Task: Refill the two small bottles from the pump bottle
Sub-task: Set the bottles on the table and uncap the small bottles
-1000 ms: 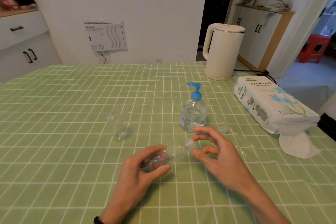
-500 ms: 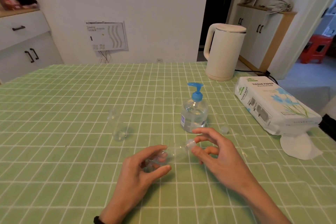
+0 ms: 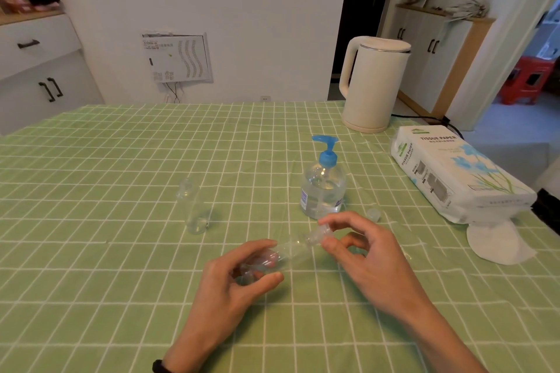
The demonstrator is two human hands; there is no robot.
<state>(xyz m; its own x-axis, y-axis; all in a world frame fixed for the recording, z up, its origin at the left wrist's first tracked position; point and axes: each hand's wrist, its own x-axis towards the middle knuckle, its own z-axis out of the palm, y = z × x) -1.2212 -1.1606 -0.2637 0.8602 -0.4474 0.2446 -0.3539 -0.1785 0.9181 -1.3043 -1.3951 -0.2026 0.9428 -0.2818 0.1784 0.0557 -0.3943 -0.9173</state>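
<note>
My left hand grips the base of a small clear bottle, which lies tilted with its neck pointing up and right. My right hand pinches that bottle's clear cap between thumb and forefinger. Just behind the hands stands the pump bottle, clear with a blue pump head and partly full of clear liquid. A second small clear bottle stands upright to the left, apart from both hands. A small loose clear cap lies on the cloth right of the pump bottle.
The table wears a green checked cloth. A cream electric kettle stands at the back right. A pack of tissue paper lies along the right edge, with a loose white tissue in front of it.
The hands have stayed in nearly the same place; the fingers of my right hand have shifted slightly around the cap of the tilted bottle.
</note>
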